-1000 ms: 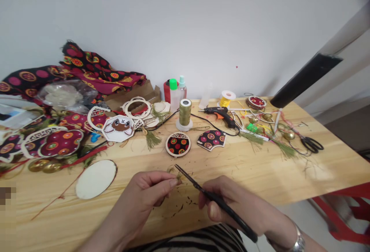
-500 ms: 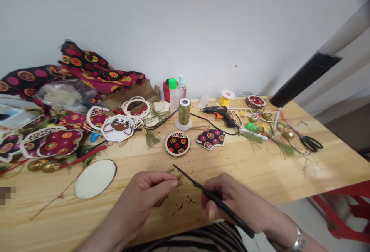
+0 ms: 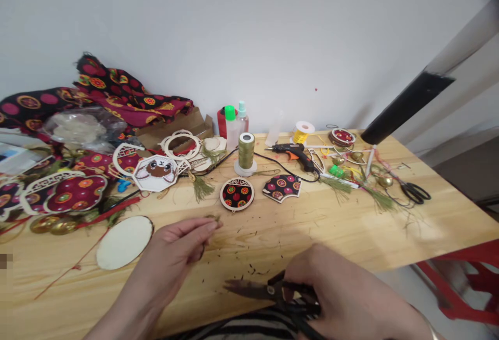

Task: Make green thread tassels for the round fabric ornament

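Two bare hands work over a wooden table (image 3: pixel 343 231), one gripping scissors and the other a wisp of thread. The person's left hand (image 3: pixel 177 244) pinches the olive thread (image 3: pixel 215 219) between thumb and forefinger, and only a short end shows at the fingertips; the rest is hidden by the hand. At right, the right hand (image 3: pixel 335 288) is curled around the handles of black scissors (image 3: pixel 249 289), whose blades extend out to the left of its fingers. The blade tips lie nearer the person than the left hand, to the right of its wrist and well apart from the thread. Dark clippings (image 3: pixel 252 268) are scattered on the wood between the two hands. Just beyond the left fingertips and slightly to the right lies a round ornament (image 3: pixel 237 195) with a pale frame and a patterned center, with a patterned panel (image 3: pixel 282 188) beside it. Behind the ornament, a spool of olive thread (image 3: pixel 246 154) stands upright, and a glue gun (image 3: pixel 293 154) rests on its right. A pale oval disc (image 3: pixel 125 242) lies flat to the left of the left hand.
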Demonstrator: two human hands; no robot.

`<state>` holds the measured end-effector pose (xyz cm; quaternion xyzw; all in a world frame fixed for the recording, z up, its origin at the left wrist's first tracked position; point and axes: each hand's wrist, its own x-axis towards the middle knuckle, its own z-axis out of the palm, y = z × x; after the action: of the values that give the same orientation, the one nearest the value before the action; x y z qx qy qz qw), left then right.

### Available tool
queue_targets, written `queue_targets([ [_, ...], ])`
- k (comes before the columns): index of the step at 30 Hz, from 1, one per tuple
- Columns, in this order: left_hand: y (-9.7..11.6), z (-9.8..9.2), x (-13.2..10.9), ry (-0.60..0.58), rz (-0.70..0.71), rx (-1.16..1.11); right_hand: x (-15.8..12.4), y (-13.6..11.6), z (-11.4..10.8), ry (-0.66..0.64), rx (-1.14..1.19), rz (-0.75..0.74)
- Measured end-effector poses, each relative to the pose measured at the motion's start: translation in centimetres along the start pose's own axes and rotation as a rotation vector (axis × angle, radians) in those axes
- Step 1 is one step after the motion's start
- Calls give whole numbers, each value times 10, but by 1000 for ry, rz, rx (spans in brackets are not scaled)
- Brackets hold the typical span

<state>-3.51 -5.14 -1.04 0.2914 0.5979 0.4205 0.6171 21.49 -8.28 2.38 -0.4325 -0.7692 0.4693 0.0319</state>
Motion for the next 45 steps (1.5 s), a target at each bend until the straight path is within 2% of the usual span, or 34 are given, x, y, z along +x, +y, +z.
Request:
queue_targets([
  [4,6,-2,3,52,28,-90,-2,-3,0,29,-147,-26],
  [8,7,2,-1,33,26,-96,-4,-8,-5,38,-121,-75],
  [10,6,1,-2,28,24,-97,-11,-9,-14,62,-109,-53],
  [12,5,-1,-1,41,27,-113,-18,-3,-25,165,-174,81],
  [16,3,-5,2,71,36,-168,-29,32,-44,478,-508,560],
  [18,3,-5,2,63,38,-171,-32,53,-49,525,-611,753],
  [20,3,-3,2,53,40,-162,-35,70,-51,512,-598,814],
  [23,3,0,1,36,38,-147,-39,80,-49,506,-562,794],
  [26,3,3,0,18,33,-137,-34,71,-42,595,-668,728],
  [27,3,4,-1,16,30,-131,-29,65,-39,642,-704,640],
  [29,3,7,-2,10,21,-119,-15,50,-30,703,-708,335],
  [31,3,10,-4,-5,11,-113,2,37,-21,647,-625,43],
  [33,2,10,-5,-23,6,-105,18,28,-12,580,-583,-66],
  [38,0,7,-7,-27,-10,-105,39,30,0,536,-577,-87],
  [41,-1,7,-7,-15,-13,-115,42,30,-2,553,-452,-128],
  [45,-4,11,-5,-43,-18,-96,42,17,-16,753,-91,-163],
])
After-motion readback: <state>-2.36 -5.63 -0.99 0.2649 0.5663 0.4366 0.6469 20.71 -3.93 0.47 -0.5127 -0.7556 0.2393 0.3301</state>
